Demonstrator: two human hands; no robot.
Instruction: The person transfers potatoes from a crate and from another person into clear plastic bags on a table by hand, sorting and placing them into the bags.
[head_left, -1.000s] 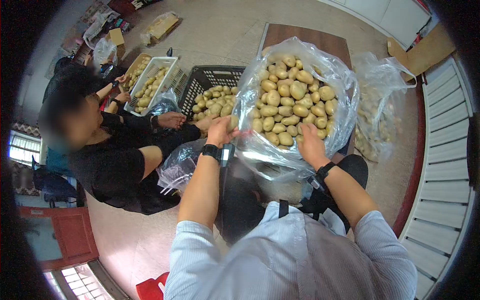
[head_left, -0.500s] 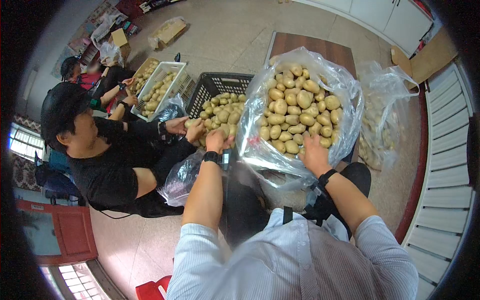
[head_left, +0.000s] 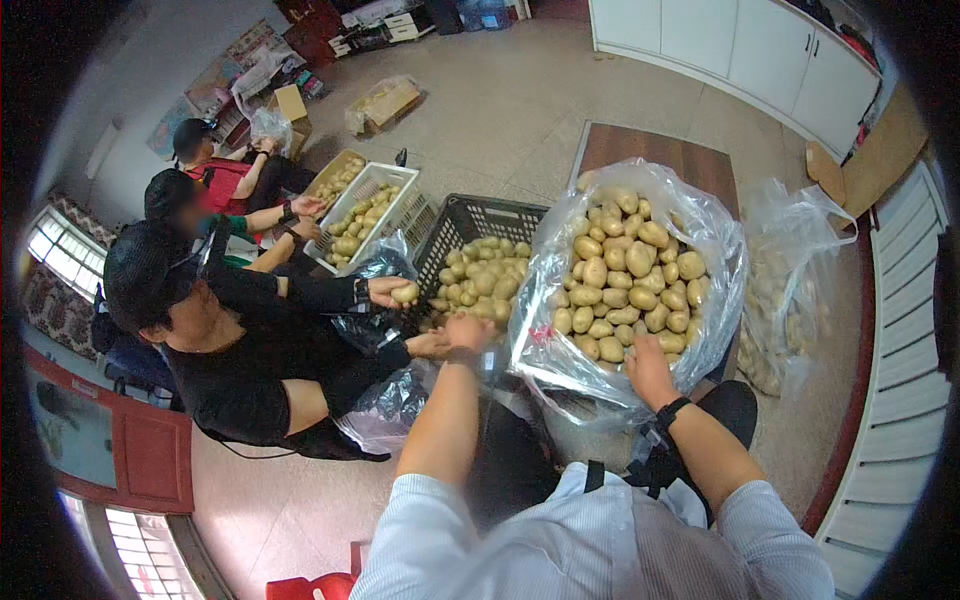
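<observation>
My left hand (head_left: pixel 470 333), smeared by motion, is at the near edge of the potatoes (head_left: pixel 484 270) in a black plastic crate (head_left: pixel 432 235). Its fingers and anything in them cannot be made out. My right hand (head_left: pixel 652 374) reaches over the near rim of a large clear plastic bag (head_left: pixel 728 235). Stretched fingers rest against the potatoes (head_left: pixel 628 262) heaped inside it. I see no potato lifted in that hand. Close by on the left, a co-worker's hand (head_left: pixel 384 292) holds a single potato (head_left: pixel 405 292) beside the crate.
Another clear bag of potatoes (head_left: pixel 785 300) stands at the right. A white crate (head_left: pixel 400 190) of potatoes is farther left, near two more people (head_left: pixel 215 170). A dark bag (head_left: pixel 385 262) lies between the co-worker and the black crate. A cardboard box (head_left: pixel 385 105) is on the floor behind.
The view has shifted, so everything sits lower and farther right. My left hand has drawn back toward the crate's near edge. The co-worker's hand now shows a potato raised beside the crate.
</observation>
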